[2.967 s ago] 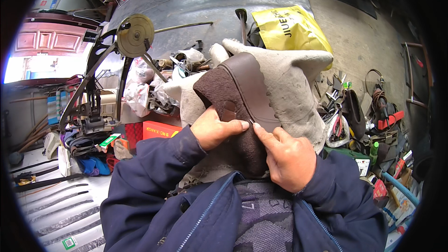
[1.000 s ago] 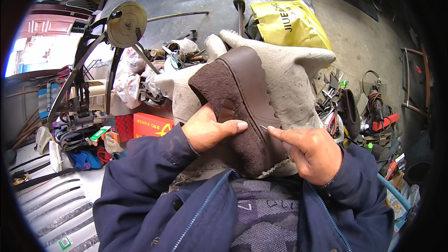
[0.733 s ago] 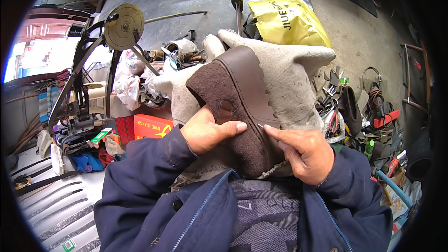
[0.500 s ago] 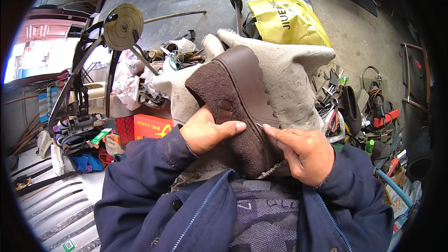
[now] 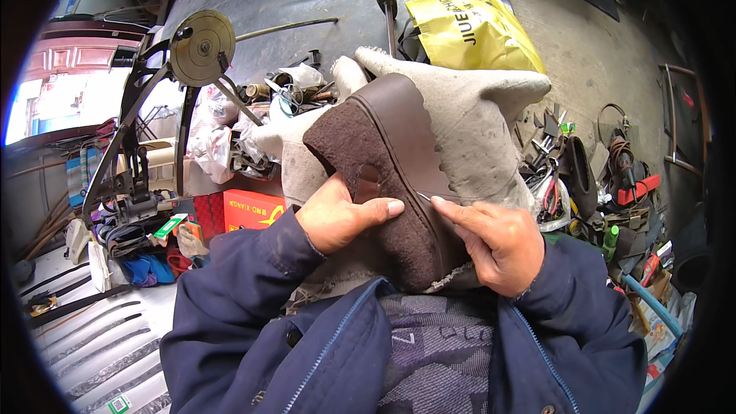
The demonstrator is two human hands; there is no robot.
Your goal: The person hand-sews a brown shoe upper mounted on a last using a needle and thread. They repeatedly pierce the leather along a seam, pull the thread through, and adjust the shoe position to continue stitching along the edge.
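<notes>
A brown shoe (image 5: 405,236) with a fuzzy upper and a smooth, scallop-edged sole lies on its side across my lap, over a pale cloth. My left hand (image 5: 343,216) grips it at the opening, its thumb pressed on the fuzzy upper and its other fingers partly hidden inside. In my right hand (image 5: 498,244) is a small pointed metal tool (image 5: 424,197); only its thin shiny tip shows past the stretched index finger. That tip rests at the seam where upper and sole meet. The rest of the tool is hidden under my fingers.
A hand-cranked machine (image 5: 202,47) with a round wheel stands at the left, near a red box (image 5: 250,211). Beyond my lap lies a yellow bag (image 5: 469,31). Assorted tools (image 5: 550,192) and a red-handled device (image 5: 638,188) clutter the right side.
My right hand has shifted slightly away from me, and the tool tip has moved a little farther along the seam. My left hand and the shoe have stayed nearly still.
</notes>
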